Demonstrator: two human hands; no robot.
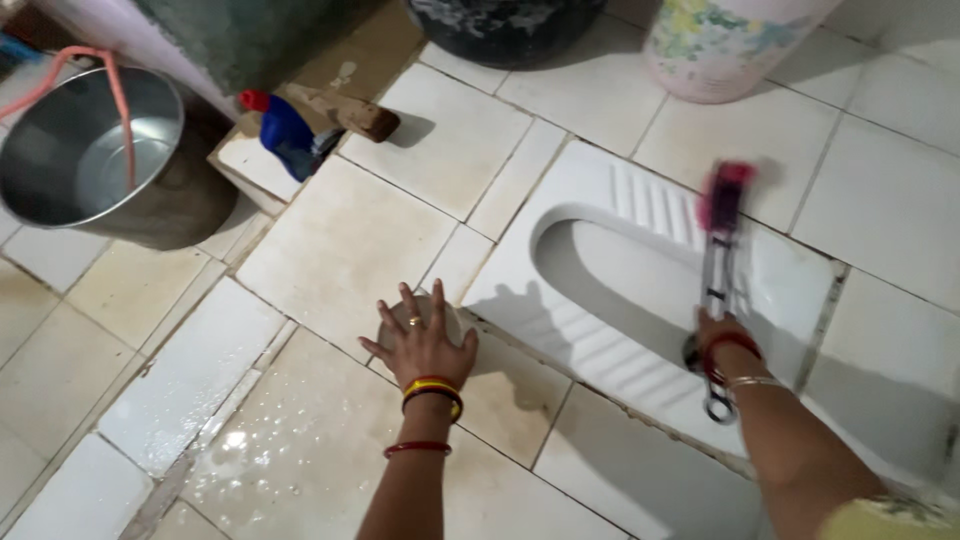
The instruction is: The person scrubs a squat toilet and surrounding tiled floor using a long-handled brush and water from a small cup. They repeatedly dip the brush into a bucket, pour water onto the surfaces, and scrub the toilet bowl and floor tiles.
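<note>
My left hand (422, 340) rests flat on the wet tiled floor with fingers spread, just left of a white squat toilet pan (600, 330). It wears a ring and red and yellow bangles. My right hand (718, 340) grips the handle of a long toilet brush (722, 235). The brush's pink bristle head lies on the ribbed far footrest of the pan and looks blurred. A loop at the handle's end hangs below my wrist.
A steel bucket (90, 150) with a pink hose stands at the far left. A blue bottle with a red cap (290, 132) lies by a wooden-handled tool (345, 112). A dark tub (505, 25) and a floral plastic drum (725, 45) stand at the back.
</note>
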